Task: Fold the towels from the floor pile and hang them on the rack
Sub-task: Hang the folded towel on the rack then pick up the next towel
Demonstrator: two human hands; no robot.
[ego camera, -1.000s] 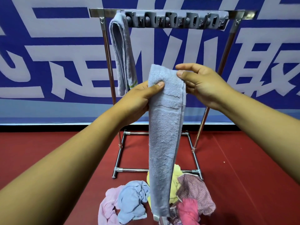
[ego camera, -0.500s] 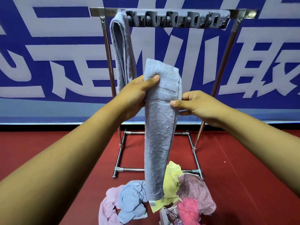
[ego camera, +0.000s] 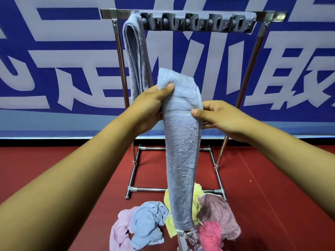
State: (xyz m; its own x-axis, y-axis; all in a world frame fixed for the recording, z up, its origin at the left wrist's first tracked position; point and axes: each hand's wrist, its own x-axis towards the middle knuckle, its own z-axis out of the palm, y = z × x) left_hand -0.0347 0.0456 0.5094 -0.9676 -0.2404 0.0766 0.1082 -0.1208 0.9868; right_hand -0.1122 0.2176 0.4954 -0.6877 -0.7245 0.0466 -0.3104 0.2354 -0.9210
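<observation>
Grey-blue hung towel (ego camera: 135, 57): one done, at the rack (ego camera: 181, 12) bar's left end. Your left hand (ego camera: 148, 107) and right hand (ego camera: 220, 118) pinch the folded towel (ego camera: 181, 151) in front of it, unhung. Floor pile (ego camera: 174, 223) remains.

The chrome tube rack's (ego camera: 118, 73) top bar is occupied at its left end by a hung grey-blue towel (ego camera: 136, 57); the grey plastic clip strip (ego camera: 197, 22) to its right carries nothing. A long folded grey-blue towel (ego camera: 179, 151), held by both hands, hangs before the rack's middle. A heap of coloured cloths (ego camera: 152, 225) covers the red floor (ego camera: 272, 196) at the rack's front foot bar; the floor on either side is bare.
</observation>
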